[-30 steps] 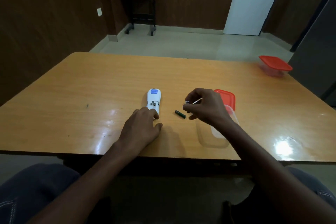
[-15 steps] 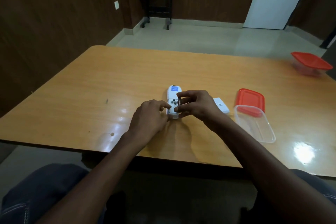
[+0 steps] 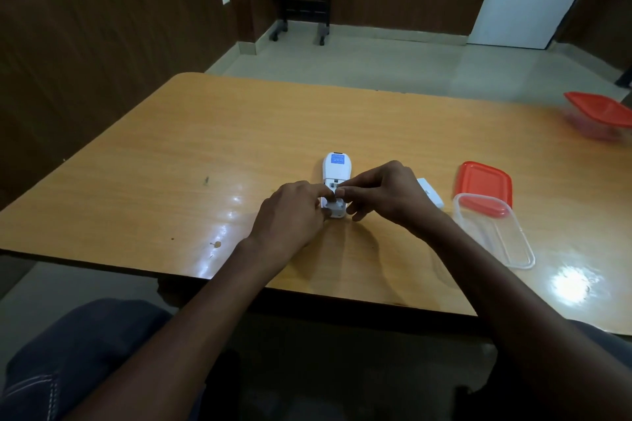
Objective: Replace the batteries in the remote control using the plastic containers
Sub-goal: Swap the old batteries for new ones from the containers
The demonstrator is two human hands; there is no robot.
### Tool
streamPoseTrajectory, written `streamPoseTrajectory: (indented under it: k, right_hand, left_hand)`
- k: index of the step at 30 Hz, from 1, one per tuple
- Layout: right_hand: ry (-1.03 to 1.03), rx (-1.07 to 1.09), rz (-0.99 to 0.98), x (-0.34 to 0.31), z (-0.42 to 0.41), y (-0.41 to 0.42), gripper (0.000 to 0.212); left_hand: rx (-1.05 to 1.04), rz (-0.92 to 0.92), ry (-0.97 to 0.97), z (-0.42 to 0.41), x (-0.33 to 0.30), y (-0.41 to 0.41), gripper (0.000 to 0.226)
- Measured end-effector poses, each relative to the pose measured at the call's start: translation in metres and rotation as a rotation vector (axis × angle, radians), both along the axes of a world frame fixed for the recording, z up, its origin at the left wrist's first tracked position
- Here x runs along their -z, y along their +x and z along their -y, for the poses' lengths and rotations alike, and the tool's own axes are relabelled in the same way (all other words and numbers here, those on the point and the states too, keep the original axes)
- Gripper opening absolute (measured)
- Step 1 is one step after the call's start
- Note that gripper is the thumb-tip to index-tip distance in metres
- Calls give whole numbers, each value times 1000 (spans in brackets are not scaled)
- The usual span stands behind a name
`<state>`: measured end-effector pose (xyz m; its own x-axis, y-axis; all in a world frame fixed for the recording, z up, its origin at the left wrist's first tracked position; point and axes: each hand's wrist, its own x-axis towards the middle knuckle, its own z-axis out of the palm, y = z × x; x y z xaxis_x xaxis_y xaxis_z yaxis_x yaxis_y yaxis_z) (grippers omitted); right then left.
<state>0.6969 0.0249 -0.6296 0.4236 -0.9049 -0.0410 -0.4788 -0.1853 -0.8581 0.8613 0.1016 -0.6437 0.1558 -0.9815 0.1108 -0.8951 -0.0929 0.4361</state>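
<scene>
White remote control point(image 3: 337, 169) lies back-up mid surface point(image 3: 191, 147). Left hand point(image 3: 290, 215) grips its near end; right hand point(image 3: 390, 195) pinches at the open battery bay (battery itself hidden). Open clear container point(image 3: 496, 232) sits right.

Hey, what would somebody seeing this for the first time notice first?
Both hands, left hand and right hand, meet over the open back of a white remote control at mid-table. Right of them, a clear plastic container stands open, its red lid behind it. A second, lidded container sits at the far right edge.
</scene>
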Motion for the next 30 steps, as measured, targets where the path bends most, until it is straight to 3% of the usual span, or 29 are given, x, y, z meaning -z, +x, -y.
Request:
streamPoseTrajectory:
  k: [12, 15, 20, 26, 30]
  right_hand:
    - [-480, -155, -289, 14, 4, 10, 19]
    - [-491, -200, -371, 12, 4, 9, 22]
    - [-420, -37, -334, 11, 3, 17, 21]
    - [-420, -88, -323, 8, 3, 9, 24]
    - [-484, 83, -287, 0, 13, -14, 26]
  left_hand:
    - [-5, -149, 1, -1, 1, 2, 29]
    - [-26, -187, -1, -2, 3, 2, 30]
    - [-36, -176, 22, 0, 4, 3, 33]
    - [-41, -171, 12, 1, 5, 3, 31]
    - [-52, -181, 6, 0, 4, 3, 31]
